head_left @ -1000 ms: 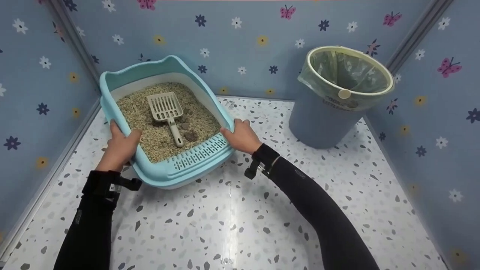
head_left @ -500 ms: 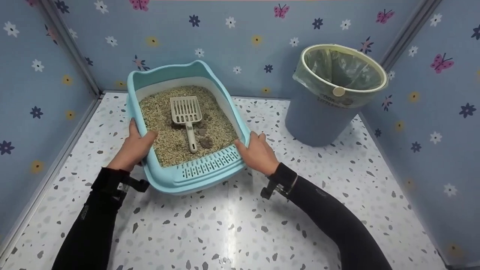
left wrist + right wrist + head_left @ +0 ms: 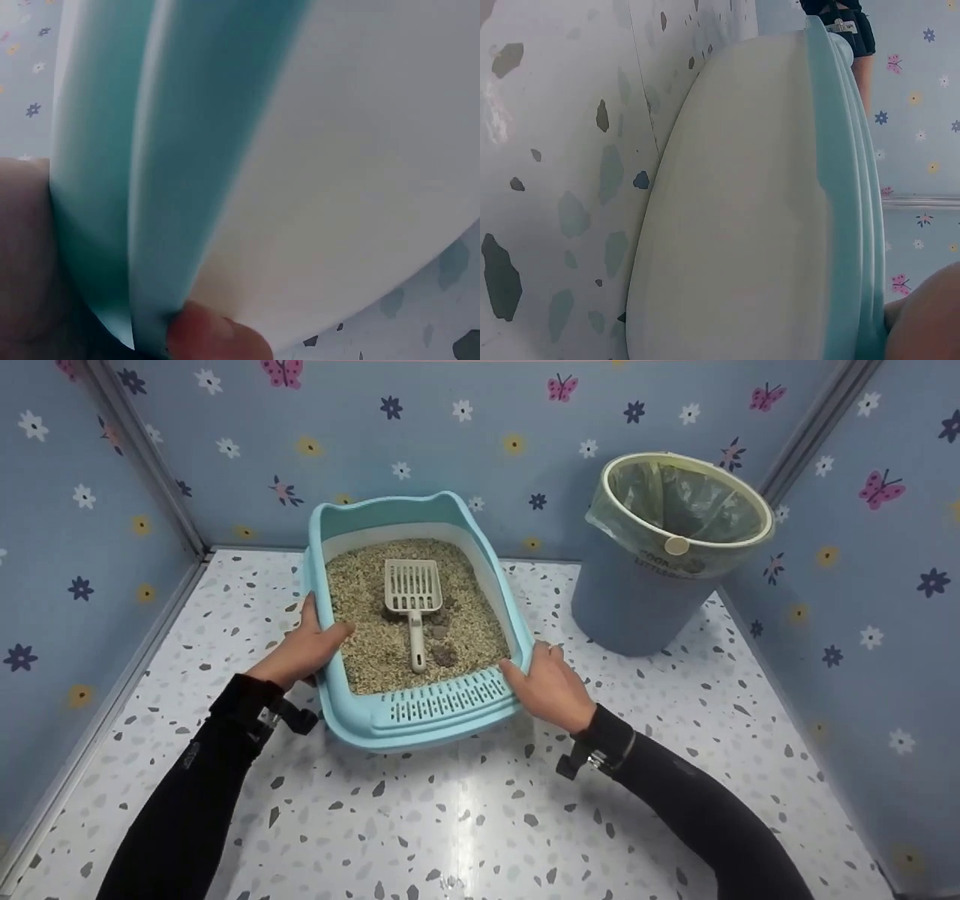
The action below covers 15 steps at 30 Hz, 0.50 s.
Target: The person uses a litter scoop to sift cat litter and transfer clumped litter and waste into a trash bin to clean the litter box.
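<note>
Both hands hold a litter box point(image 3: 420, 724) with a light blue rim and white base. On its left rim the left hand point(image 3: 304, 649) grips, thumb over the top edge; the left wrist view shows a fingertip point(image 3: 217, 334) curled under the blue rim. The right hand point(image 3: 551, 686) grips the front right corner, thumb on top and its other fingers outside. Inside lies beige grainy litter point(image 3: 367, 649) with several darker clumps point(image 3: 444, 655). A slotted litter scoop point(image 3: 414, 589) rests on the litter, handle toward the front. The white base point(image 3: 727, 202) fills much of the right wrist view.
A blue-grey trash bin point(image 3: 630, 607) with a cream rim and a translucent liner stands at the back right. Blue walls point(image 3: 495, 405) with flowers and butterflies enclose the back and sides. The floor point(image 3: 480, 825) is white with grey speckles.
The litter box has moved to the right and slightly toward the front, turning a little, with both hands on it. The scoop has travelled along inside. The bin stays put.
</note>
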Tool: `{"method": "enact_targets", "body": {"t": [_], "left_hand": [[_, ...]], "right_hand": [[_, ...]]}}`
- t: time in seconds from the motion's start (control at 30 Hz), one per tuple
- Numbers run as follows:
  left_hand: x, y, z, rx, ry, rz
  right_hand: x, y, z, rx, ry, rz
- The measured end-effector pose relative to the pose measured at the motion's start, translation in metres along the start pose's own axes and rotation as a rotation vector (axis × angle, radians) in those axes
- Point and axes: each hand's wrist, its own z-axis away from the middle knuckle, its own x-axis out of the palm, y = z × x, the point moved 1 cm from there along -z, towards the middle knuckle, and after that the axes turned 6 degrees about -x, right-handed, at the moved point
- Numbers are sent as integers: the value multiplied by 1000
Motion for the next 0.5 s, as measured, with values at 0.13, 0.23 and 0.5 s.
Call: {"method": "enact_targets", "body": {"t": [0.13, 0.23, 0.5], "left_hand": [[1, 11, 1, 3, -41, -10], [0, 17, 3, 13, -57, -9], [-2, 10, -4, 18, -55, -24]], "right_hand": [[-10, 7, 4, -7, -51, -82], [-19, 7, -7, -11, -96, -145], [-25, 7, -74, -14, -134, -159]]}}
